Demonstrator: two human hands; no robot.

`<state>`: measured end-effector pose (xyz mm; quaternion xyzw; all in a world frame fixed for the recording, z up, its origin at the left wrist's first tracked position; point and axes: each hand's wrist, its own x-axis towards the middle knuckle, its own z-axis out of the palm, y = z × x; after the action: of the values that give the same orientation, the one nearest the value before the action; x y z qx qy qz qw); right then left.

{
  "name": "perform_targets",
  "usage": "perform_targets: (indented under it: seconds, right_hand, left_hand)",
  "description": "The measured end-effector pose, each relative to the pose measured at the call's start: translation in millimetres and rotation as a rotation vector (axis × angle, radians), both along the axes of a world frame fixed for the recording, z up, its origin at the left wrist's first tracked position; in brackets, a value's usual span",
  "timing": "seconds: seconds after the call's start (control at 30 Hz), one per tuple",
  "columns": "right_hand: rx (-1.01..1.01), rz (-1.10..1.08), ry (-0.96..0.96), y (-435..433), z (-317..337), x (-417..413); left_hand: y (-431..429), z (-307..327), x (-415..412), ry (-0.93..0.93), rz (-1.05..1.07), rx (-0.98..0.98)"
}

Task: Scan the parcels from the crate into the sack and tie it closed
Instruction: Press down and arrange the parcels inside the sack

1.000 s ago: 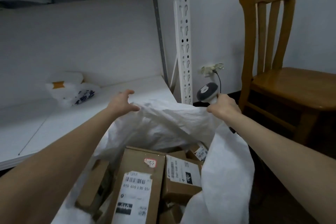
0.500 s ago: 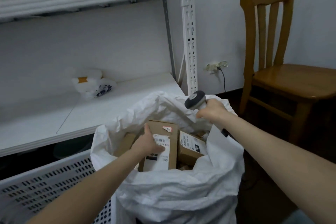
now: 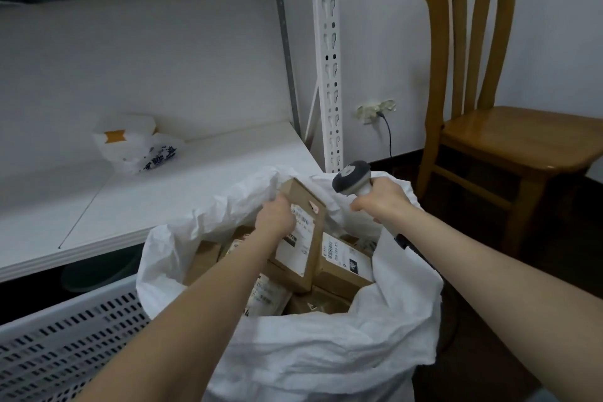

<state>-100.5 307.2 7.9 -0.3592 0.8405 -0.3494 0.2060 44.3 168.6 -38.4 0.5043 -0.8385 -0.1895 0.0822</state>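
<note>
At the lower left of the frame stands the white slotted crate [image 3: 71, 333], only its wall showing. Just right of it, at centre, our left hand [image 3: 275, 217] curls its fingers over the left edge of a long cardboard parcel [image 3: 310, 206]. The parcel stands tilted inside the open white sack [image 3: 326, 356], on top of other boxes [image 3: 346, 258]. Its long axis runs nearly up and down the frame, top end toward the sack's far rim, its label [image 3: 297, 251] turned toward us and right. We judge it light and stiff but crushable at the corners, so it is best held by the long edges, leaving the label bare. Right of centre, our right hand [image 3: 380, 201] wraps its fingers round the handle of the scanner [image 3: 351, 177], whose head points left toward the parcel's top.
</note>
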Motion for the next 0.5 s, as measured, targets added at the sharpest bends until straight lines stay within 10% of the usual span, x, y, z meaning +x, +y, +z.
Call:
perform_targets:
  seconds: [0.1,0.23,0.5]
  right_hand:
    - [0.004,-0.032,-0.012,0,-7,-1]
    - [0.024,-0.016,-0.016,-4,-12,0]
    - [0.029,-0.034,-0.081,12,-4,-1]
  left_hand:
    - [-5,-10,21,-0.126,-0.116,0.206]
    - [-5,-13,40,-0.374,-0.191,-0.091]
    - [32,-25,33,-0.752,-0.449,-0.036]
